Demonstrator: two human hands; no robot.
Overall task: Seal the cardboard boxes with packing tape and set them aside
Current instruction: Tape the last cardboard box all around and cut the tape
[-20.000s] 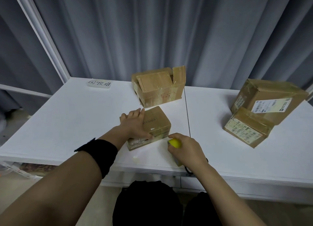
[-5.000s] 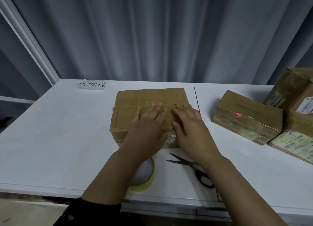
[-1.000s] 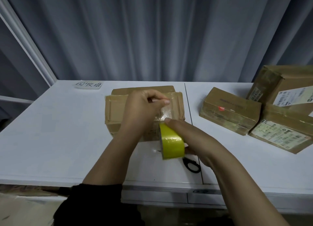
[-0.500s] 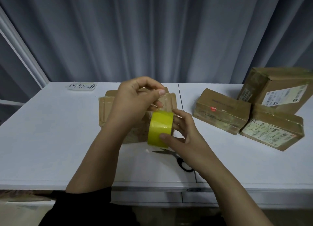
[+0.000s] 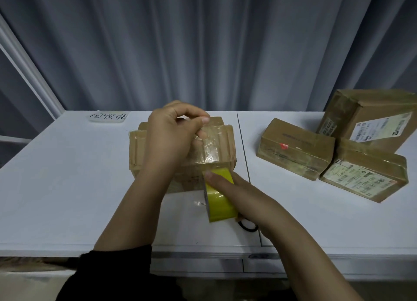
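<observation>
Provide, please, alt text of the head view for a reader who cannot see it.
A person's left hand pinches the end of a clear tape strip pulled from a yellow tape roll held by the right hand, over a cardboard box on a white table. Three more boxes lie at right.

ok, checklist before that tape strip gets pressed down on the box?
1. Left hand pinches the free end of the strip: ok.
2. Right hand holds the tape roll: ok.
3. Strip runs from the roll up over the box: ok.
4. Strip lined up with the flap seam: cannot tell, the left hand hides it.
5. Scissors close by for the cut: ok, only a handle loop shows.
</observation>
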